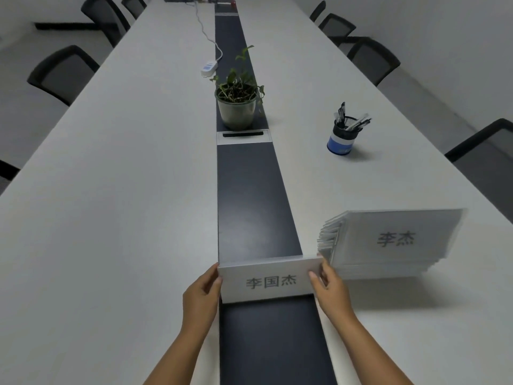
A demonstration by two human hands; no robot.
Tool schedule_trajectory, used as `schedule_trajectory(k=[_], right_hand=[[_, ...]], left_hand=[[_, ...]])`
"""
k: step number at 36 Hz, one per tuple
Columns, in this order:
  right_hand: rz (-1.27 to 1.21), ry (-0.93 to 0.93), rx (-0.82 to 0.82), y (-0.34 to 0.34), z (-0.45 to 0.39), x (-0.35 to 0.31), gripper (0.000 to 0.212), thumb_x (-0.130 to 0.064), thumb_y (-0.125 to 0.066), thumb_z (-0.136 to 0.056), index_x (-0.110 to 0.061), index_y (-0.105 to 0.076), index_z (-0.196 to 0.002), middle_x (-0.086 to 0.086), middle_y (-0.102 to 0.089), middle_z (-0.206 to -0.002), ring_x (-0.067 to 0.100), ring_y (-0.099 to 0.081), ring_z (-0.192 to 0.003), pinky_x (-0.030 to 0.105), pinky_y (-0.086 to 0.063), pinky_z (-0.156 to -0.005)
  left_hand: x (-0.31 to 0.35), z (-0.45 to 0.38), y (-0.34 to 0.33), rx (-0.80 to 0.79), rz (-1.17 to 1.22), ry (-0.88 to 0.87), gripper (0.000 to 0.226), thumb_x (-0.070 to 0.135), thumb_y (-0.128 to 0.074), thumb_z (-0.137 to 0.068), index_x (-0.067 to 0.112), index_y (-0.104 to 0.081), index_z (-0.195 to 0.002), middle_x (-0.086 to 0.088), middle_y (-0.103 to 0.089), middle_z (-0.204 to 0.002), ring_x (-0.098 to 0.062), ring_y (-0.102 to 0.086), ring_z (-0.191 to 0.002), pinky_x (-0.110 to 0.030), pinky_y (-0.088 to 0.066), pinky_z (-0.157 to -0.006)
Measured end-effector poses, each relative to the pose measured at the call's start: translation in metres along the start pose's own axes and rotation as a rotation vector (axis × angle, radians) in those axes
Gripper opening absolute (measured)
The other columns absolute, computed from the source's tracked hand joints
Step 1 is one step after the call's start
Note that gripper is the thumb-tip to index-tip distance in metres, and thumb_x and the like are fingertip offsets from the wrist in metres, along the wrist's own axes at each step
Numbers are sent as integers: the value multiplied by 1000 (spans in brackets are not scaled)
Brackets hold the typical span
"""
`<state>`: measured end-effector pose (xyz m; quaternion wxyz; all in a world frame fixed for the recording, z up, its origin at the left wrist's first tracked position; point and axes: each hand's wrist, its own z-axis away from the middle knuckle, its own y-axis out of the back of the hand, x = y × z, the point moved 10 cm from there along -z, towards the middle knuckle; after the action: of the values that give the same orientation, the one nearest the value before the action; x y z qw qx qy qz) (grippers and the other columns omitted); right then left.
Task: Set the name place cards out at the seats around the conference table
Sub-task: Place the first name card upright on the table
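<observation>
Two hands are on one name card [270, 280] — your left hand [201, 297] pinches its left edge with thumb and fingers, and your right hand [331, 287] pinches its right edge the same way. You have it upright across the dark centre strip [249, 204] of the conference table [111, 190], at the near end, its printed face turned toward you with three dark characters on white.

Just to the right of that card, nearly touching your right hand, stands the stack of remaining place cards [388, 240] on the white tabletop. Its front card shows two characters, and the many edges fan out at the stack's left side.

Farther along the strip you can see a potted plant [237, 104] in a pale pot, set just behind a small cable hatch [243, 136]. To the right of the plant, well apart from it, a mesh pen holder [344, 137] with a blue band holds several pens. Beyond the plant a white power strip [208, 67] lies on the left half of the table, its cord running away toward the far end. Black mesh-backed chairs [63, 70] line both long sides — some pushed close to the table's edge.
</observation>
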<state>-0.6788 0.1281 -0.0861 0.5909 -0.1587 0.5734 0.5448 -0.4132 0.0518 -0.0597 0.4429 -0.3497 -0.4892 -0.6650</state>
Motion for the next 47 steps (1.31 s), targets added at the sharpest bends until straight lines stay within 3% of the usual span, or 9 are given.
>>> schedule_trajectory(k=[7,13,17,25,34,38,47], right_hand=[[0,26,-36,7,-22,-7,47,-11,-54,-87,-14,-42,-133,10,-54,-130,23,-49,-122,24,-35,-97],[-48,26,-55,1,-21,-2,44,-10,-59,-84,-15,-49,-126,3,-57,-117,18,-51,-110,25,-37,-93],[-81,38,-42,0,-19,-1,37,-9,-58,-84,-15,-52,-120,0,-58,-109,19,-54,-106,30,-42,-93],[-120,40,-40,1,-20,-3,35,-4,-59,-82,-12,-55,-116,1,-57,-111,14,-50,-109,38,-41,-103],[-140,57,-54,0,-21,-5,35,-2,-59,-83,-10,-54,-117,1,-57,-110,15,-51,-108,30,-42,-94],[-152,62,-61,0,-21,-7,33,-1,-59,-82,-15,-55,-112,1,-58,-109,15,-51,-107,35,-43,-98],[-170,73,-51,-1,-24,-11,32,-1,-58,-82,-18,-54,-109,2,-58,-109,16,-52,-107,31,-43,-93]], left_hand=[[3,-2,-4,12,-14,-7,34,8,-53,-87,10,-55,-121,-6,-59,-123,-9,-49,-106,-21,-36,-91],[2,-7,4,55,-26,11,35,11,-52,-88,10,-53,-123,-10,-55,-130,-22,-50,-120,-25,-35,-96],[-2,-7,5,55,-44,16,35,14,-52,-89,12,-53,-123,-9,-55,-131,-22,-49,-122,-26,-35,-97],[-5,-4,8,61,-44,28,35,13,-52,-88,12,-53,-124,-9,-55,-130,-23,-50,-121,-29,-37,-99],[-8,-3,8,60,-10,47,36,15,-53,-88,14,-52,-124,-8,-56,-129,-22,-51,-120,-30,-38,-99],[-8,-2,5,47,-19,54,37,15,-52,-89,13,-50,-126,-9,-54,-131,-23,-49,-122,-33,-37,-102],[-5,-9,6,38,-35,47,36,13,-50,-89,14,-50,-126,-9,-56,-130,-23,-50,-121,-31,-38,-101]])
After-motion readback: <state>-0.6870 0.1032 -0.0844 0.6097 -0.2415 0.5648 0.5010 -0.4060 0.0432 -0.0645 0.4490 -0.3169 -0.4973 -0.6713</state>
